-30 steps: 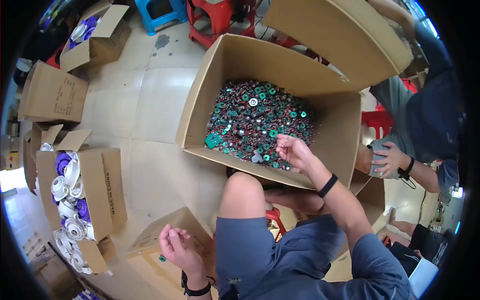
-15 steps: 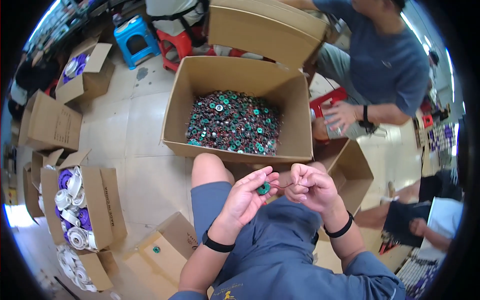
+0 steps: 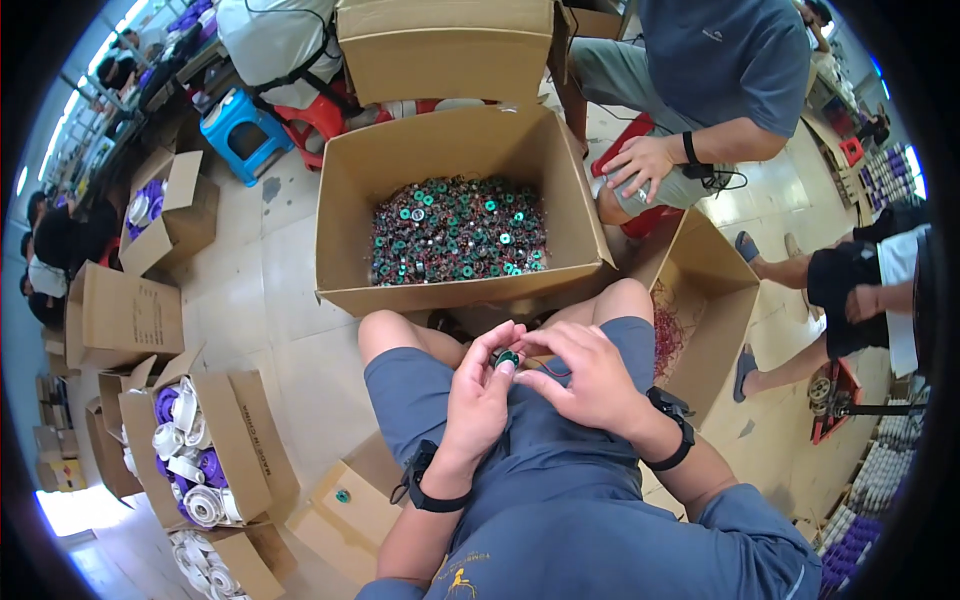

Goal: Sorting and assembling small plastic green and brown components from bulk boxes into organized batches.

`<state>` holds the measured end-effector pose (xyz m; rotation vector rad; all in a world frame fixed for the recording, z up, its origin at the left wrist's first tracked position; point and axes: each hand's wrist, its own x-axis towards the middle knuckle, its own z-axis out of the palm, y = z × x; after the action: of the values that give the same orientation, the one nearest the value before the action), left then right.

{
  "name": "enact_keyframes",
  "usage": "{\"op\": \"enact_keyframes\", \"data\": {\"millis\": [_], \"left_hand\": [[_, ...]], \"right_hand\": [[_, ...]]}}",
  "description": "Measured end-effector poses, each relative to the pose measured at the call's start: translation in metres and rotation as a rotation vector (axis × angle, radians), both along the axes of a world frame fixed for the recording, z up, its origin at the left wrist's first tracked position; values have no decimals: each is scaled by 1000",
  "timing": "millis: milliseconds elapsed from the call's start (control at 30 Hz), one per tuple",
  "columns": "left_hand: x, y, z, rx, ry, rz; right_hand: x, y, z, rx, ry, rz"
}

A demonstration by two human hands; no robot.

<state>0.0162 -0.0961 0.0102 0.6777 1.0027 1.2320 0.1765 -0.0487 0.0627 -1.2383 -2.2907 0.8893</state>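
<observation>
A small green ring-shaped part (image 3: pixel 508 357) with thin red and dark wires sits in my left hand (image 3: pixel 480 395), pinched between thumb and fingers above my lap. Close beside it, my right hand (image 3: pixel 590 375) has its fingers stretched out and its thumb apart. A reddish wire (image 3: pixel 550 371) from the part bends through the gap between that thumb and the fingers, seemingly not gripped. Beyond my knees stands a large open cardboard box (image 3: pixel 450 296), and a heap of similar green rings with tangled wires (image 3: pixel 460 235) covers its bottom.
At right, another open box (image 3: pixel 725 300) holds loose red wires (image 3: pixel 667 335). One green ring (image 3: pixel 343 495) lies on cardboard (image 3: pixel 330 520) at lower left. Boxes of white and purple rolls (image 3: pixel 205 505) stand left. A co-worker (image 3: pixel 725 70) sits across to the right; another person (image 3: pixel 850 300) stands at right.
My right hand has opened from a pinch on the wire and come left toward the ring part. My left hand has shifted slightly left, its fingers closing in more around the part.
</observation>
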Motion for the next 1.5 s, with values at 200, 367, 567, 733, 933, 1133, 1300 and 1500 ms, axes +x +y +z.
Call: {"op": "enact_keyframes", "data": {"millis": [200,367,567,733,933,1133,1300,1500], "left_hand": [[6,-2,11,47,22,33],[9,-13,1,-163,167,50],[17,-3,-14,-98,252,-5],[27,4,-9,-49,295,13],[32,3,-3,-64,304,56],[32,4,14,-77,307,10],[33,5,20,-146,249,49],[25,3,15,-181,171,47]], "right_hand": [[5,-12,-23,33,283,-119],[9,-26,-51,-68,279,-272],[21,-27,-34,-9,286,-346],[25,-23,-45,8,307,-395],[38,-9,-46,-273,95,-234],[44,-6,-51,-156,80,-172],[33,-7,-44,-147,181,-240],[23,-10,-48,-113,244,-287]]}}
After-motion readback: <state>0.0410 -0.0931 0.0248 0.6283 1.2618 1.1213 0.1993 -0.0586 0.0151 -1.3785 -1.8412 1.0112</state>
